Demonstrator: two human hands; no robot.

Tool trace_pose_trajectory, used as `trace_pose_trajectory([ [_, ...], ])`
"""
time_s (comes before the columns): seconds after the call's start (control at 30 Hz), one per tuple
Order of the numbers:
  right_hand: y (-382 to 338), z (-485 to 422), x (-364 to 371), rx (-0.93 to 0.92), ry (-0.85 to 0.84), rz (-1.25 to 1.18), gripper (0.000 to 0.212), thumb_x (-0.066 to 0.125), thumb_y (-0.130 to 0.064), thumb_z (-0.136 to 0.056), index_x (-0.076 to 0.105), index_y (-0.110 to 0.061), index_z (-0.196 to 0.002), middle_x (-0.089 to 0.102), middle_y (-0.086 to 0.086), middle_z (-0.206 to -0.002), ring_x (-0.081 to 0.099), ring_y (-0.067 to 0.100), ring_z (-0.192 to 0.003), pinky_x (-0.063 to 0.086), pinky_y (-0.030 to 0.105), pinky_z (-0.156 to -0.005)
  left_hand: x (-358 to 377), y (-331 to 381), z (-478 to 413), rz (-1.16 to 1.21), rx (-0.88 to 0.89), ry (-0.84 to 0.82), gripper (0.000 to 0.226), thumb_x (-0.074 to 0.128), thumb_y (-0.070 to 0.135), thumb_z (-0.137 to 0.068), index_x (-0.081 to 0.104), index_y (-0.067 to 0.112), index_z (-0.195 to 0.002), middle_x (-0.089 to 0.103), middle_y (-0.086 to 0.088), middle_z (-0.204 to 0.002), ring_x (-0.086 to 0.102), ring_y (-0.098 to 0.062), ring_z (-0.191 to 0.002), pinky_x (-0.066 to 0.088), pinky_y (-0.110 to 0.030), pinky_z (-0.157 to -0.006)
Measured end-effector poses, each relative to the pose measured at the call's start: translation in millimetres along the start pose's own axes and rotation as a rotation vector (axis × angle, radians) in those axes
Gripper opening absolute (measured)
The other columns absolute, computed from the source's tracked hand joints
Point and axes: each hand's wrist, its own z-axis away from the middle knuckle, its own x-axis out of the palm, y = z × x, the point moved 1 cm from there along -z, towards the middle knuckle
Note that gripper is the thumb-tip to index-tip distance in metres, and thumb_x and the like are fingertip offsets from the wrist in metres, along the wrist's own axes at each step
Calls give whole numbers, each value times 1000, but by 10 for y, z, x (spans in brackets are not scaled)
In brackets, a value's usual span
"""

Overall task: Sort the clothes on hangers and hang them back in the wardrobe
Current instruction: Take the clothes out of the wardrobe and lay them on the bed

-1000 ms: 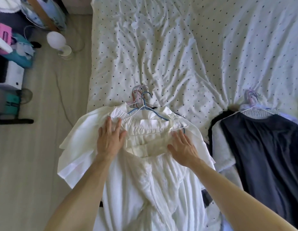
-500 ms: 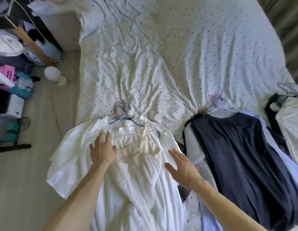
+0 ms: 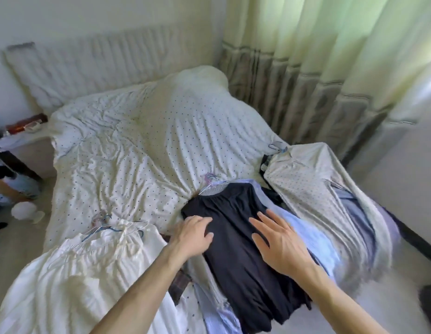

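Bed: white quilt with small dark dots [image 3: 137, 153], creased.
Near edge, middle: dark navy pleated garment [image 3: 233, 273] on a wire hanger, lying over a light blue striped shirt [image 3: 313, 235].
Near left corner: stack of cream-white garments [image 3: 89, 268] on blue and pink hangers [image 3: 101, 220].
Right edge: pale dotted shirt [image 3: 313, 189] on a hanger.
Left hand [image 3: 194, 233]: fingers bent, on navy garment's left edge; pinch not discernible.
Right hand [image 3: 279, 244]: fingers straight and spread, over navy garment's right side; contact unclear.
Behind bed: pale green curtain [image 3: 306, 68].

Daylight is filtering through green curtains [image 3: 330, 68] beside a white wall [image 3: 89, 18], while a wrinkled dotted bedcover [image 3: 137, 145] is lying below a padded headboard [image 3: 93, 61].
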Motion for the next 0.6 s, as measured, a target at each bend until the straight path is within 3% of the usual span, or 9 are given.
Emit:
trace_pose_trajectory([
  [0.1,775,584,-622,137,82,49,60,22,-53,-95,50,-32,-144,45,-7,-152,29,19,-148,28,37,-120,-179,1128,-265,-60,179,17,55,47,44,-96,42,27,-148,50,1,-147,45,-23,-137,36,-42,-111],
  [0.23,1658,1480,-1338,350,281,122,45,49,-43,-95,61,-27,-135,58,-1,-141,46,25,-138,39,42,-112,-229,2607,-532,-140,445,-34,53,45,42,-98,41,24,-148,48,0,-148,43,-22,-137,34,-40,-112],
  [0.33,2077,2187,-1706,593,350,147,43,58,-39,-96,59,-28,-137,55,-1,-143,41,25,-141,38,46,-114,-162,3672,-570,-175,647,-67,52,45,42,-99,40,26,-149,46,1,-150,42,-21,-138,32,-39,-114],
  [0.47,2385,3054,-1910,896,445,98,42,51,-43,-99,56,-30,-139,51,-7,-147,32,16,-146,28,39,-120,88,4906,-451,-263,937,-85,51,46,44,-97,44,28,-146,50,1,-145,45,-23,-134,35,-39,-111],
  [0.6,2537,3801,-1907,1161,446,77,57,25,-55,-93,53,-37,-140,47,-14,-149,27,10,-147,22,31,-121,419,5928,-269,-404,1191,-146,51,44,44,-97,40,34,-147,47,5,-147,42,-20,-136,34,-37,-110],
])
